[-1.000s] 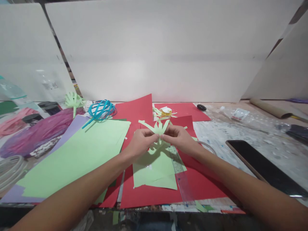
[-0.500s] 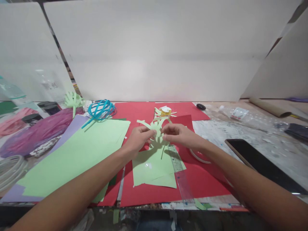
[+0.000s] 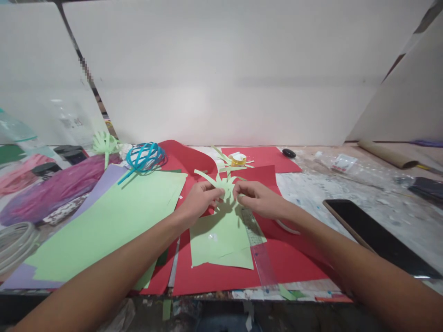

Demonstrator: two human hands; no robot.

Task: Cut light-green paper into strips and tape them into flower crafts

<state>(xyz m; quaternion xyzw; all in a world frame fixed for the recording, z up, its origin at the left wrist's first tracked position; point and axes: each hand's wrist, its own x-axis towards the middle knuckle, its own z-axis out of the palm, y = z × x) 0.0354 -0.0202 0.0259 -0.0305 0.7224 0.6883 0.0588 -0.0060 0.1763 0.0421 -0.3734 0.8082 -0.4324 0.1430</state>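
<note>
A pale green piece of paper cut into strips (image 3: pixel 226 184) splays out between my hands, its strips fanning upward. My left hand (image 3: pixel 204 198) pinches it from the left side. My right hand (image 3: pixel 258 197) is at its right side, fingers curled with thumb and forefinger pressed together; a strip seems to be between them, though this is hard to make out. Below lie pale green paper sheets (image 3: pixel 221 246) and a clear ruler (image 3: pixel 263 265), on red paper (image 3: pixel 297 263). A roll of yellow tape (image 3: pixel 238 159) stands just beyond, with green strips around it.
At left, large green sheets (image 3: pixel 114 221) carry a blue woven strip ball (image 3: pixel 145 159). A green paper flower shape (image 3: pixel 105 144) and a purple plastic bag (image 3: pixel 62 196) lie farther left. On the right are a phone (image 3: pixel 380 240), a plastic bottle (image 3: pixel 346 166) and a cardboard tube (image 3: pixel 387 154).
The red sheet at the back left has bent up into a curve. The strips of the green piece have shifted, and my right hand has moved slightly, its fingers closing more.
</note>
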